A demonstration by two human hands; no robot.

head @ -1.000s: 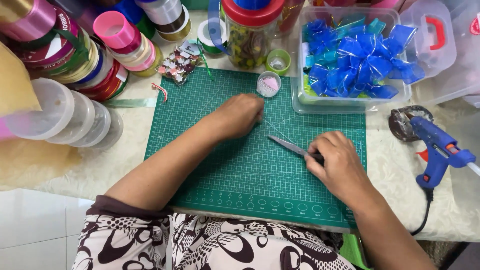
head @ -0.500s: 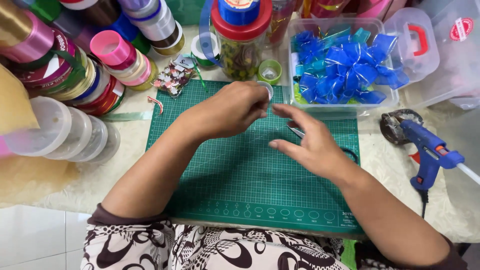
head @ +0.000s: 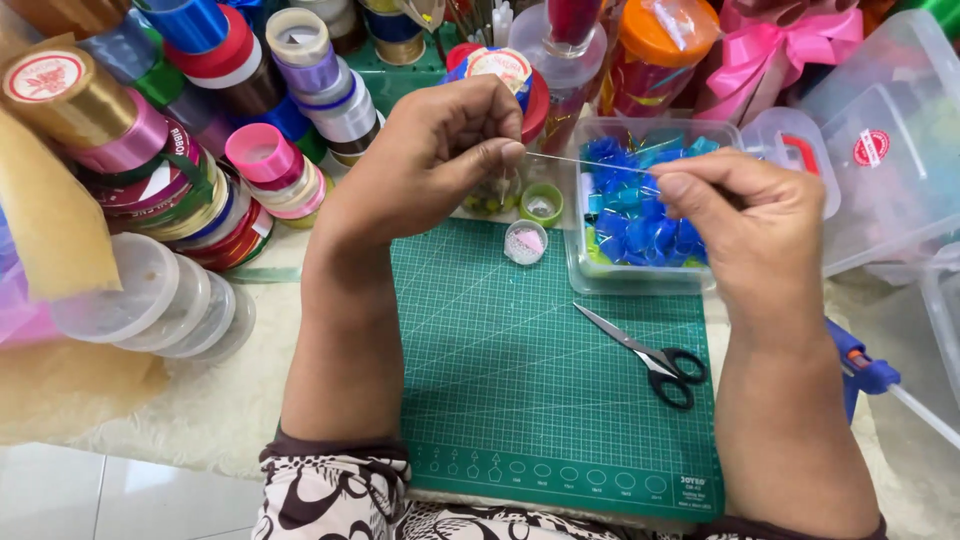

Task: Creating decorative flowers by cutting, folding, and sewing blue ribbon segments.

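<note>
My left hand (head: 432,158) and my right hand (head: 752,228) are raised above the green cutting mat (head: 520,400), each pinching one end of a thin clear thread (head: 590,162) stretched taut between them. Black-handled scissors (head: 648,355) lie on the mat below my right hand, untouched. Behind the thread sits a clear plastic box (head: 640,280) filled with blue ribbon pieces (head: 630,215).
Stacks of ribbon rolls (head: 180,170) and clear round tubs (head: 150,300) crowd the left. Two small round cups (head: 526,241) stand at the mat's far edge. Jars, a pink bow (head: 790,45) and clear bins (head: 890,150) line the back and right. A blue glue gun (head: 862,372) lies at right.
The scissors were let go and now lie on the mat. Both hands rose from the mat and pulled the thread taut between them; the view moved closer.
</note>
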